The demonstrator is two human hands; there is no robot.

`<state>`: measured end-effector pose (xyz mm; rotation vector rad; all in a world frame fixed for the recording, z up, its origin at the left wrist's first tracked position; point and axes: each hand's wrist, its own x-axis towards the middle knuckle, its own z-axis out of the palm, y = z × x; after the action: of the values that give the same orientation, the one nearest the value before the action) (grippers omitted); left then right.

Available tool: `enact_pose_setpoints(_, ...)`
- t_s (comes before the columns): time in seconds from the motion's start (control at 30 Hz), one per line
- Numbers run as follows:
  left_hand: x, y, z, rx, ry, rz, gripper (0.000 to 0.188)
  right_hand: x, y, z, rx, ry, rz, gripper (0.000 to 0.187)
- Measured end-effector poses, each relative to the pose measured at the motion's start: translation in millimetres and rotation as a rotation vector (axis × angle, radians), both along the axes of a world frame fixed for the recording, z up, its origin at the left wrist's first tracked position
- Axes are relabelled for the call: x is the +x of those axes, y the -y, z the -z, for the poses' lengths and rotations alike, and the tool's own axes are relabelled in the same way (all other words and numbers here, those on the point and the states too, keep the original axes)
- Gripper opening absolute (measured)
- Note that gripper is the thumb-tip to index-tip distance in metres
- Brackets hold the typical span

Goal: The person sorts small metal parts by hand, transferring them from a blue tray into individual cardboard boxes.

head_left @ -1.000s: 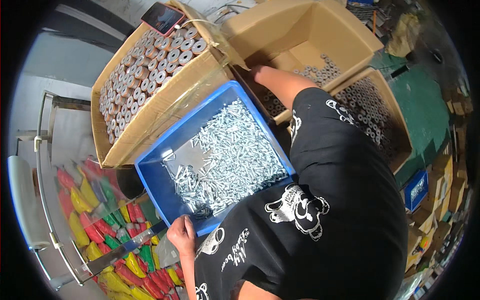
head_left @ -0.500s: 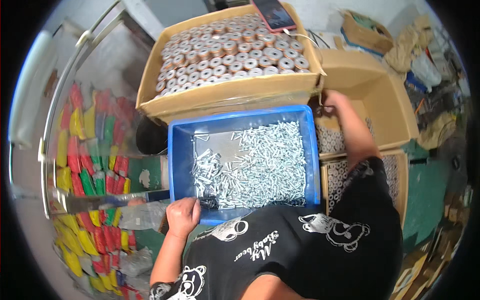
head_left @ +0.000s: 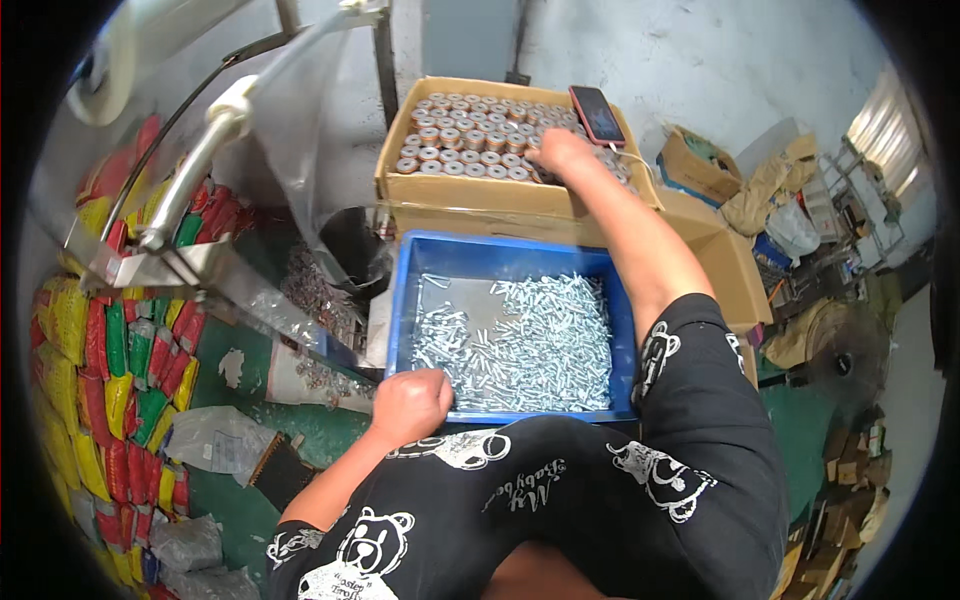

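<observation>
My left hand (head_left: 412,405) is curled into a fist at the near left corner of a blue plastic bin (head_left: 520,242). Whatever that fist may hold is hidden. Loose silvery screws or pins (head_left: 560,345) lie heaped in the bin, thickest on its right side. Beyond the bin stands an open cardboard box (head_left: 480,193) filled with stacks of grey, ring-shaped metal pieces (head_left: 455,140) with copper-coloured bands. My right hand (head_left: 560,153) reaches to the right part of that box, fingers bent down over the stacks. A dark bit shows below the fingertips; I cannot make it out.
A phone (head_left: 597,114) with a white cable rests on the box's right corner. Another cardboard box (head_left: 715,265) is partly behind my right arm. Left stand a metal-framed machine (head_left: 190,200) and piled red, yellow and green packets (head_left: 110,400). A fan (head_left: 845,365) stands right.
My right hand has left the cardboard box at the right and moved up and left to the stacks in the far box. My left fist stays by the bin's near left corner. The view has shifted.
</observation>
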<state>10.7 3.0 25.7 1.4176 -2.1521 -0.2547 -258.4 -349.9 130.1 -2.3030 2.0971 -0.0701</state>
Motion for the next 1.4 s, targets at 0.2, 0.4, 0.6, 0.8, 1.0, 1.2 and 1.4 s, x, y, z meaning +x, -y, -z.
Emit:
enact_pose_setpoints(0.2, 5, -3, 5, -0.008, -0.093, -0.003, 0.021, -8, 13, 12, -0.187, 0.01, 0.025, 0.057)
enact_pose_setpoints(0.4, 9, -3, 20, 0.003, -0.099, 0.011, 0.021, 34, -38, -17, -0.347, 0.1, 0.002, 0.05)
enact_pose_setpoints(0.6, 10, -5, 17, -0.003, -0.096, -0.003, 0.022, 192, -140, -2, 0.571, 0.883, -0.275, 0.033)
enact_pose_setpoints(0.8, 6, -1, 13, -0.035, -0.041, 0.037, 0.025, 216, -113, 74, 0.317, 1.081, -0.367, 0.046)
enact_pose_setpoints(1.0, 7, -6, 15, -0.003, -0.02, -0.07, 0.024, 46, -178, 116, 0.13, 0.445, -0.709, 0.036)
enact_pose_setpoints(1.2, 4, -2, 11, -0.039, 0.105, -0.128, 0.021, -39, -237, 156, 0.177, -0.047, -0.86, 0.043)
enact_pose_setpoints(1.4, -3, 0, 5, -0.016, 0.131, -0.117, 0.023, -41, -238, 177, 0.203, 0.003, -0.716, 0.037)
